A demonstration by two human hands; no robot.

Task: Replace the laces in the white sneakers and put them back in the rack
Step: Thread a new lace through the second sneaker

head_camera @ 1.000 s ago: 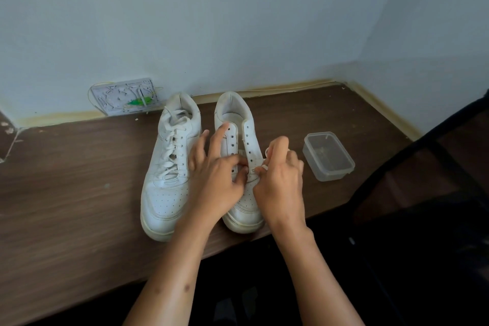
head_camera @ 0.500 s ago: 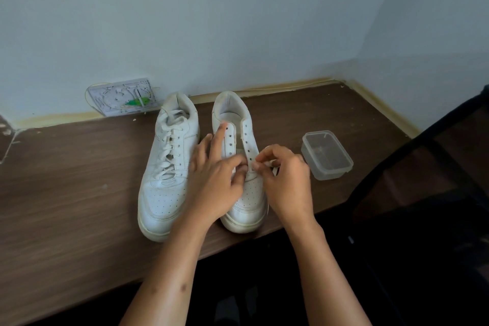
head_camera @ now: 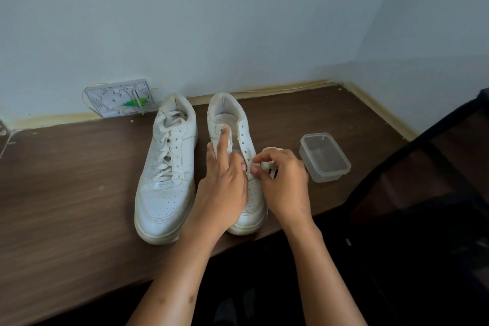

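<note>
The left hand (head_camera: 225, 188) lies on the right sneaker (head_camera: 238, 167), its index finger straight along the tongue toward 12 o'clock and its thumb bent inward at the lower eyelets, pressing there beside the other hand's fingertips. The right hand (head_camera: 284, 185) sits just at 3 o'clock of it, fingers curled and pinching a white lace (head_camera: 270, 160); a loop of that lace rises over the knuckles, and the pinched end meets the shoe's lower eyelet row. The two hands nearly touch at the fingertips. Whether the lace has entered an eyelet I cannot tell.

The right sneaker has bare eyelets along both rows, its toe at 6 o'clock near the table (head_camera: 66, 193) edge, heel at 12 toward the wall. The left sneaker (head_camera: 166, 169) stands just beside it at 9 o'clock, parallel, fully laced in white.

At 3 o'clock of the right hand, near but apart, a clear plastic box (head_camera: 325, 156) sits on the brown wooden table. At 11 o'clock, against the wall, leans a clear flat packet (head_camera: 120, 100) with something green inside. A dark chair (head_camera: 423, 193) fills the area at 4 o'clock.
</note>
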